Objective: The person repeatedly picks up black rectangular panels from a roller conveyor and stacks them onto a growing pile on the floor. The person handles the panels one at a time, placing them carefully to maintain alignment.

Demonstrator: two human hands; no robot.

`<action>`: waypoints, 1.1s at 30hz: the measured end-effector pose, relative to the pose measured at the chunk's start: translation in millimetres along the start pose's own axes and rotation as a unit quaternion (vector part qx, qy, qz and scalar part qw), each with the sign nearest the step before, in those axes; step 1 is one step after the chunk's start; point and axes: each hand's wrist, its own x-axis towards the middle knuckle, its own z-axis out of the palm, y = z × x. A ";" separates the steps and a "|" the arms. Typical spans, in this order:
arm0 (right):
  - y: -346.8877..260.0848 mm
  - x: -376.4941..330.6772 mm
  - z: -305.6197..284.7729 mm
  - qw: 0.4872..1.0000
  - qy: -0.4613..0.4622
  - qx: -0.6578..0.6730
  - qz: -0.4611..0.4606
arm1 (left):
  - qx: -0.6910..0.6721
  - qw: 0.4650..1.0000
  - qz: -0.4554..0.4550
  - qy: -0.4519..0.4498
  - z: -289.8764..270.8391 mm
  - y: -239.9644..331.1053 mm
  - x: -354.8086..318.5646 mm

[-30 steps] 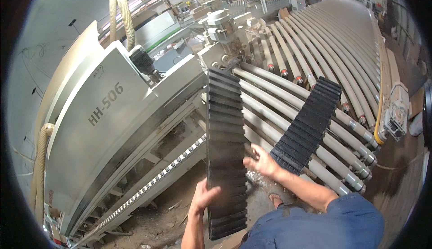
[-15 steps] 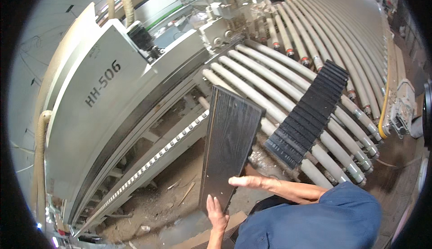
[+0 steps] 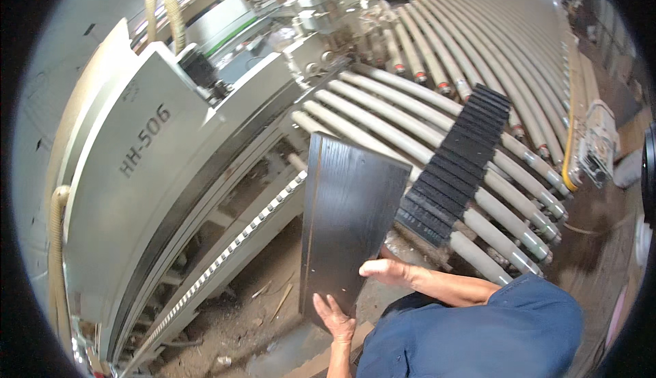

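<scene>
A long black wood-grain board (image 3: 348, 214) slants away from me, its broad face turned up and a thin brown line running along its left side. My left hand (image 3: 335, 318) is closed on the near end, its fingers lying over the face. Farther up the right edge, my right hand (image 3: 388, 271) grips the board with the thumb on top and the other fingers hidden beneath. Just right of the board, a row of black strips or boards packed side by side (image 3: 458, 166) rests on the rollers.
A roller conveyor (image 3: 403, 122) stretches ahead and curves off to the far right. On the left stands a large pale grey machine (image 3: 150, 173) with a toothed white rail (image 3: 239, 241) along its side. Wood scraps (image 3: 282, 299) litter the dusty floor below the board.
The board has turned in my hands, so more of its broad face shows and its far right corner sits farther right. Both hands keep their hold, and the surroundings have shifted slightly left.
</scene>
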 end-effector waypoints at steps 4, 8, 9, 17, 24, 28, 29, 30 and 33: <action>12.1 13.0 -53.2 0.987 0.084 0.139 -0.016 | -0.116 0.988 -0.051 -0.085 -26.2 -5.4 15.1; -23.9 -3.4 -64.6 0.964 0.143 0.181 -0.131 | -0.073 0.962 -0.254 -0.065 -4.5 -80.3 -45.2; -28.4 -10.2 -68.5 0.962 0.159 0.185 -0.125 | -0.042 0.935 -0.349 -0.048 2.7 -94.1 -56.2; -66.6 -40.8 -116.5 0.946 0.186 0.225 -0.145 | -0.671 0.496 -0.528 -0.158 48.0 -113.6 -37.9; -125.7 -57.0 -251.9 0.882 0.278 0.296 -0.238 | -0.734 0.521 -0.404 -0.164 21.1 5.9 94.4; -175.9 -43.1 -317.0 0.829 0.419 0.294 -0.227 | -0.740 0.526 -0.387 -0.159 49.0 54.3 134.1; -185.3 -42.8 -331.7 0.834 0.424 0.268 -0.230 | -0.738 0.526 -0.394 -0.151 53.4 68.8 139.0; -192.8 -43.7 -353.4 0.835 0.423 0.268 -0.230 | -0.739 0.521 -0.393 -0.167 68.0 70.5 137.7; -214.6 -45.5 -388.6 0.807 0.473 0.213 -0.282 | -0.672 0.591 -0.402 -0.191 66.8 122.6 155.9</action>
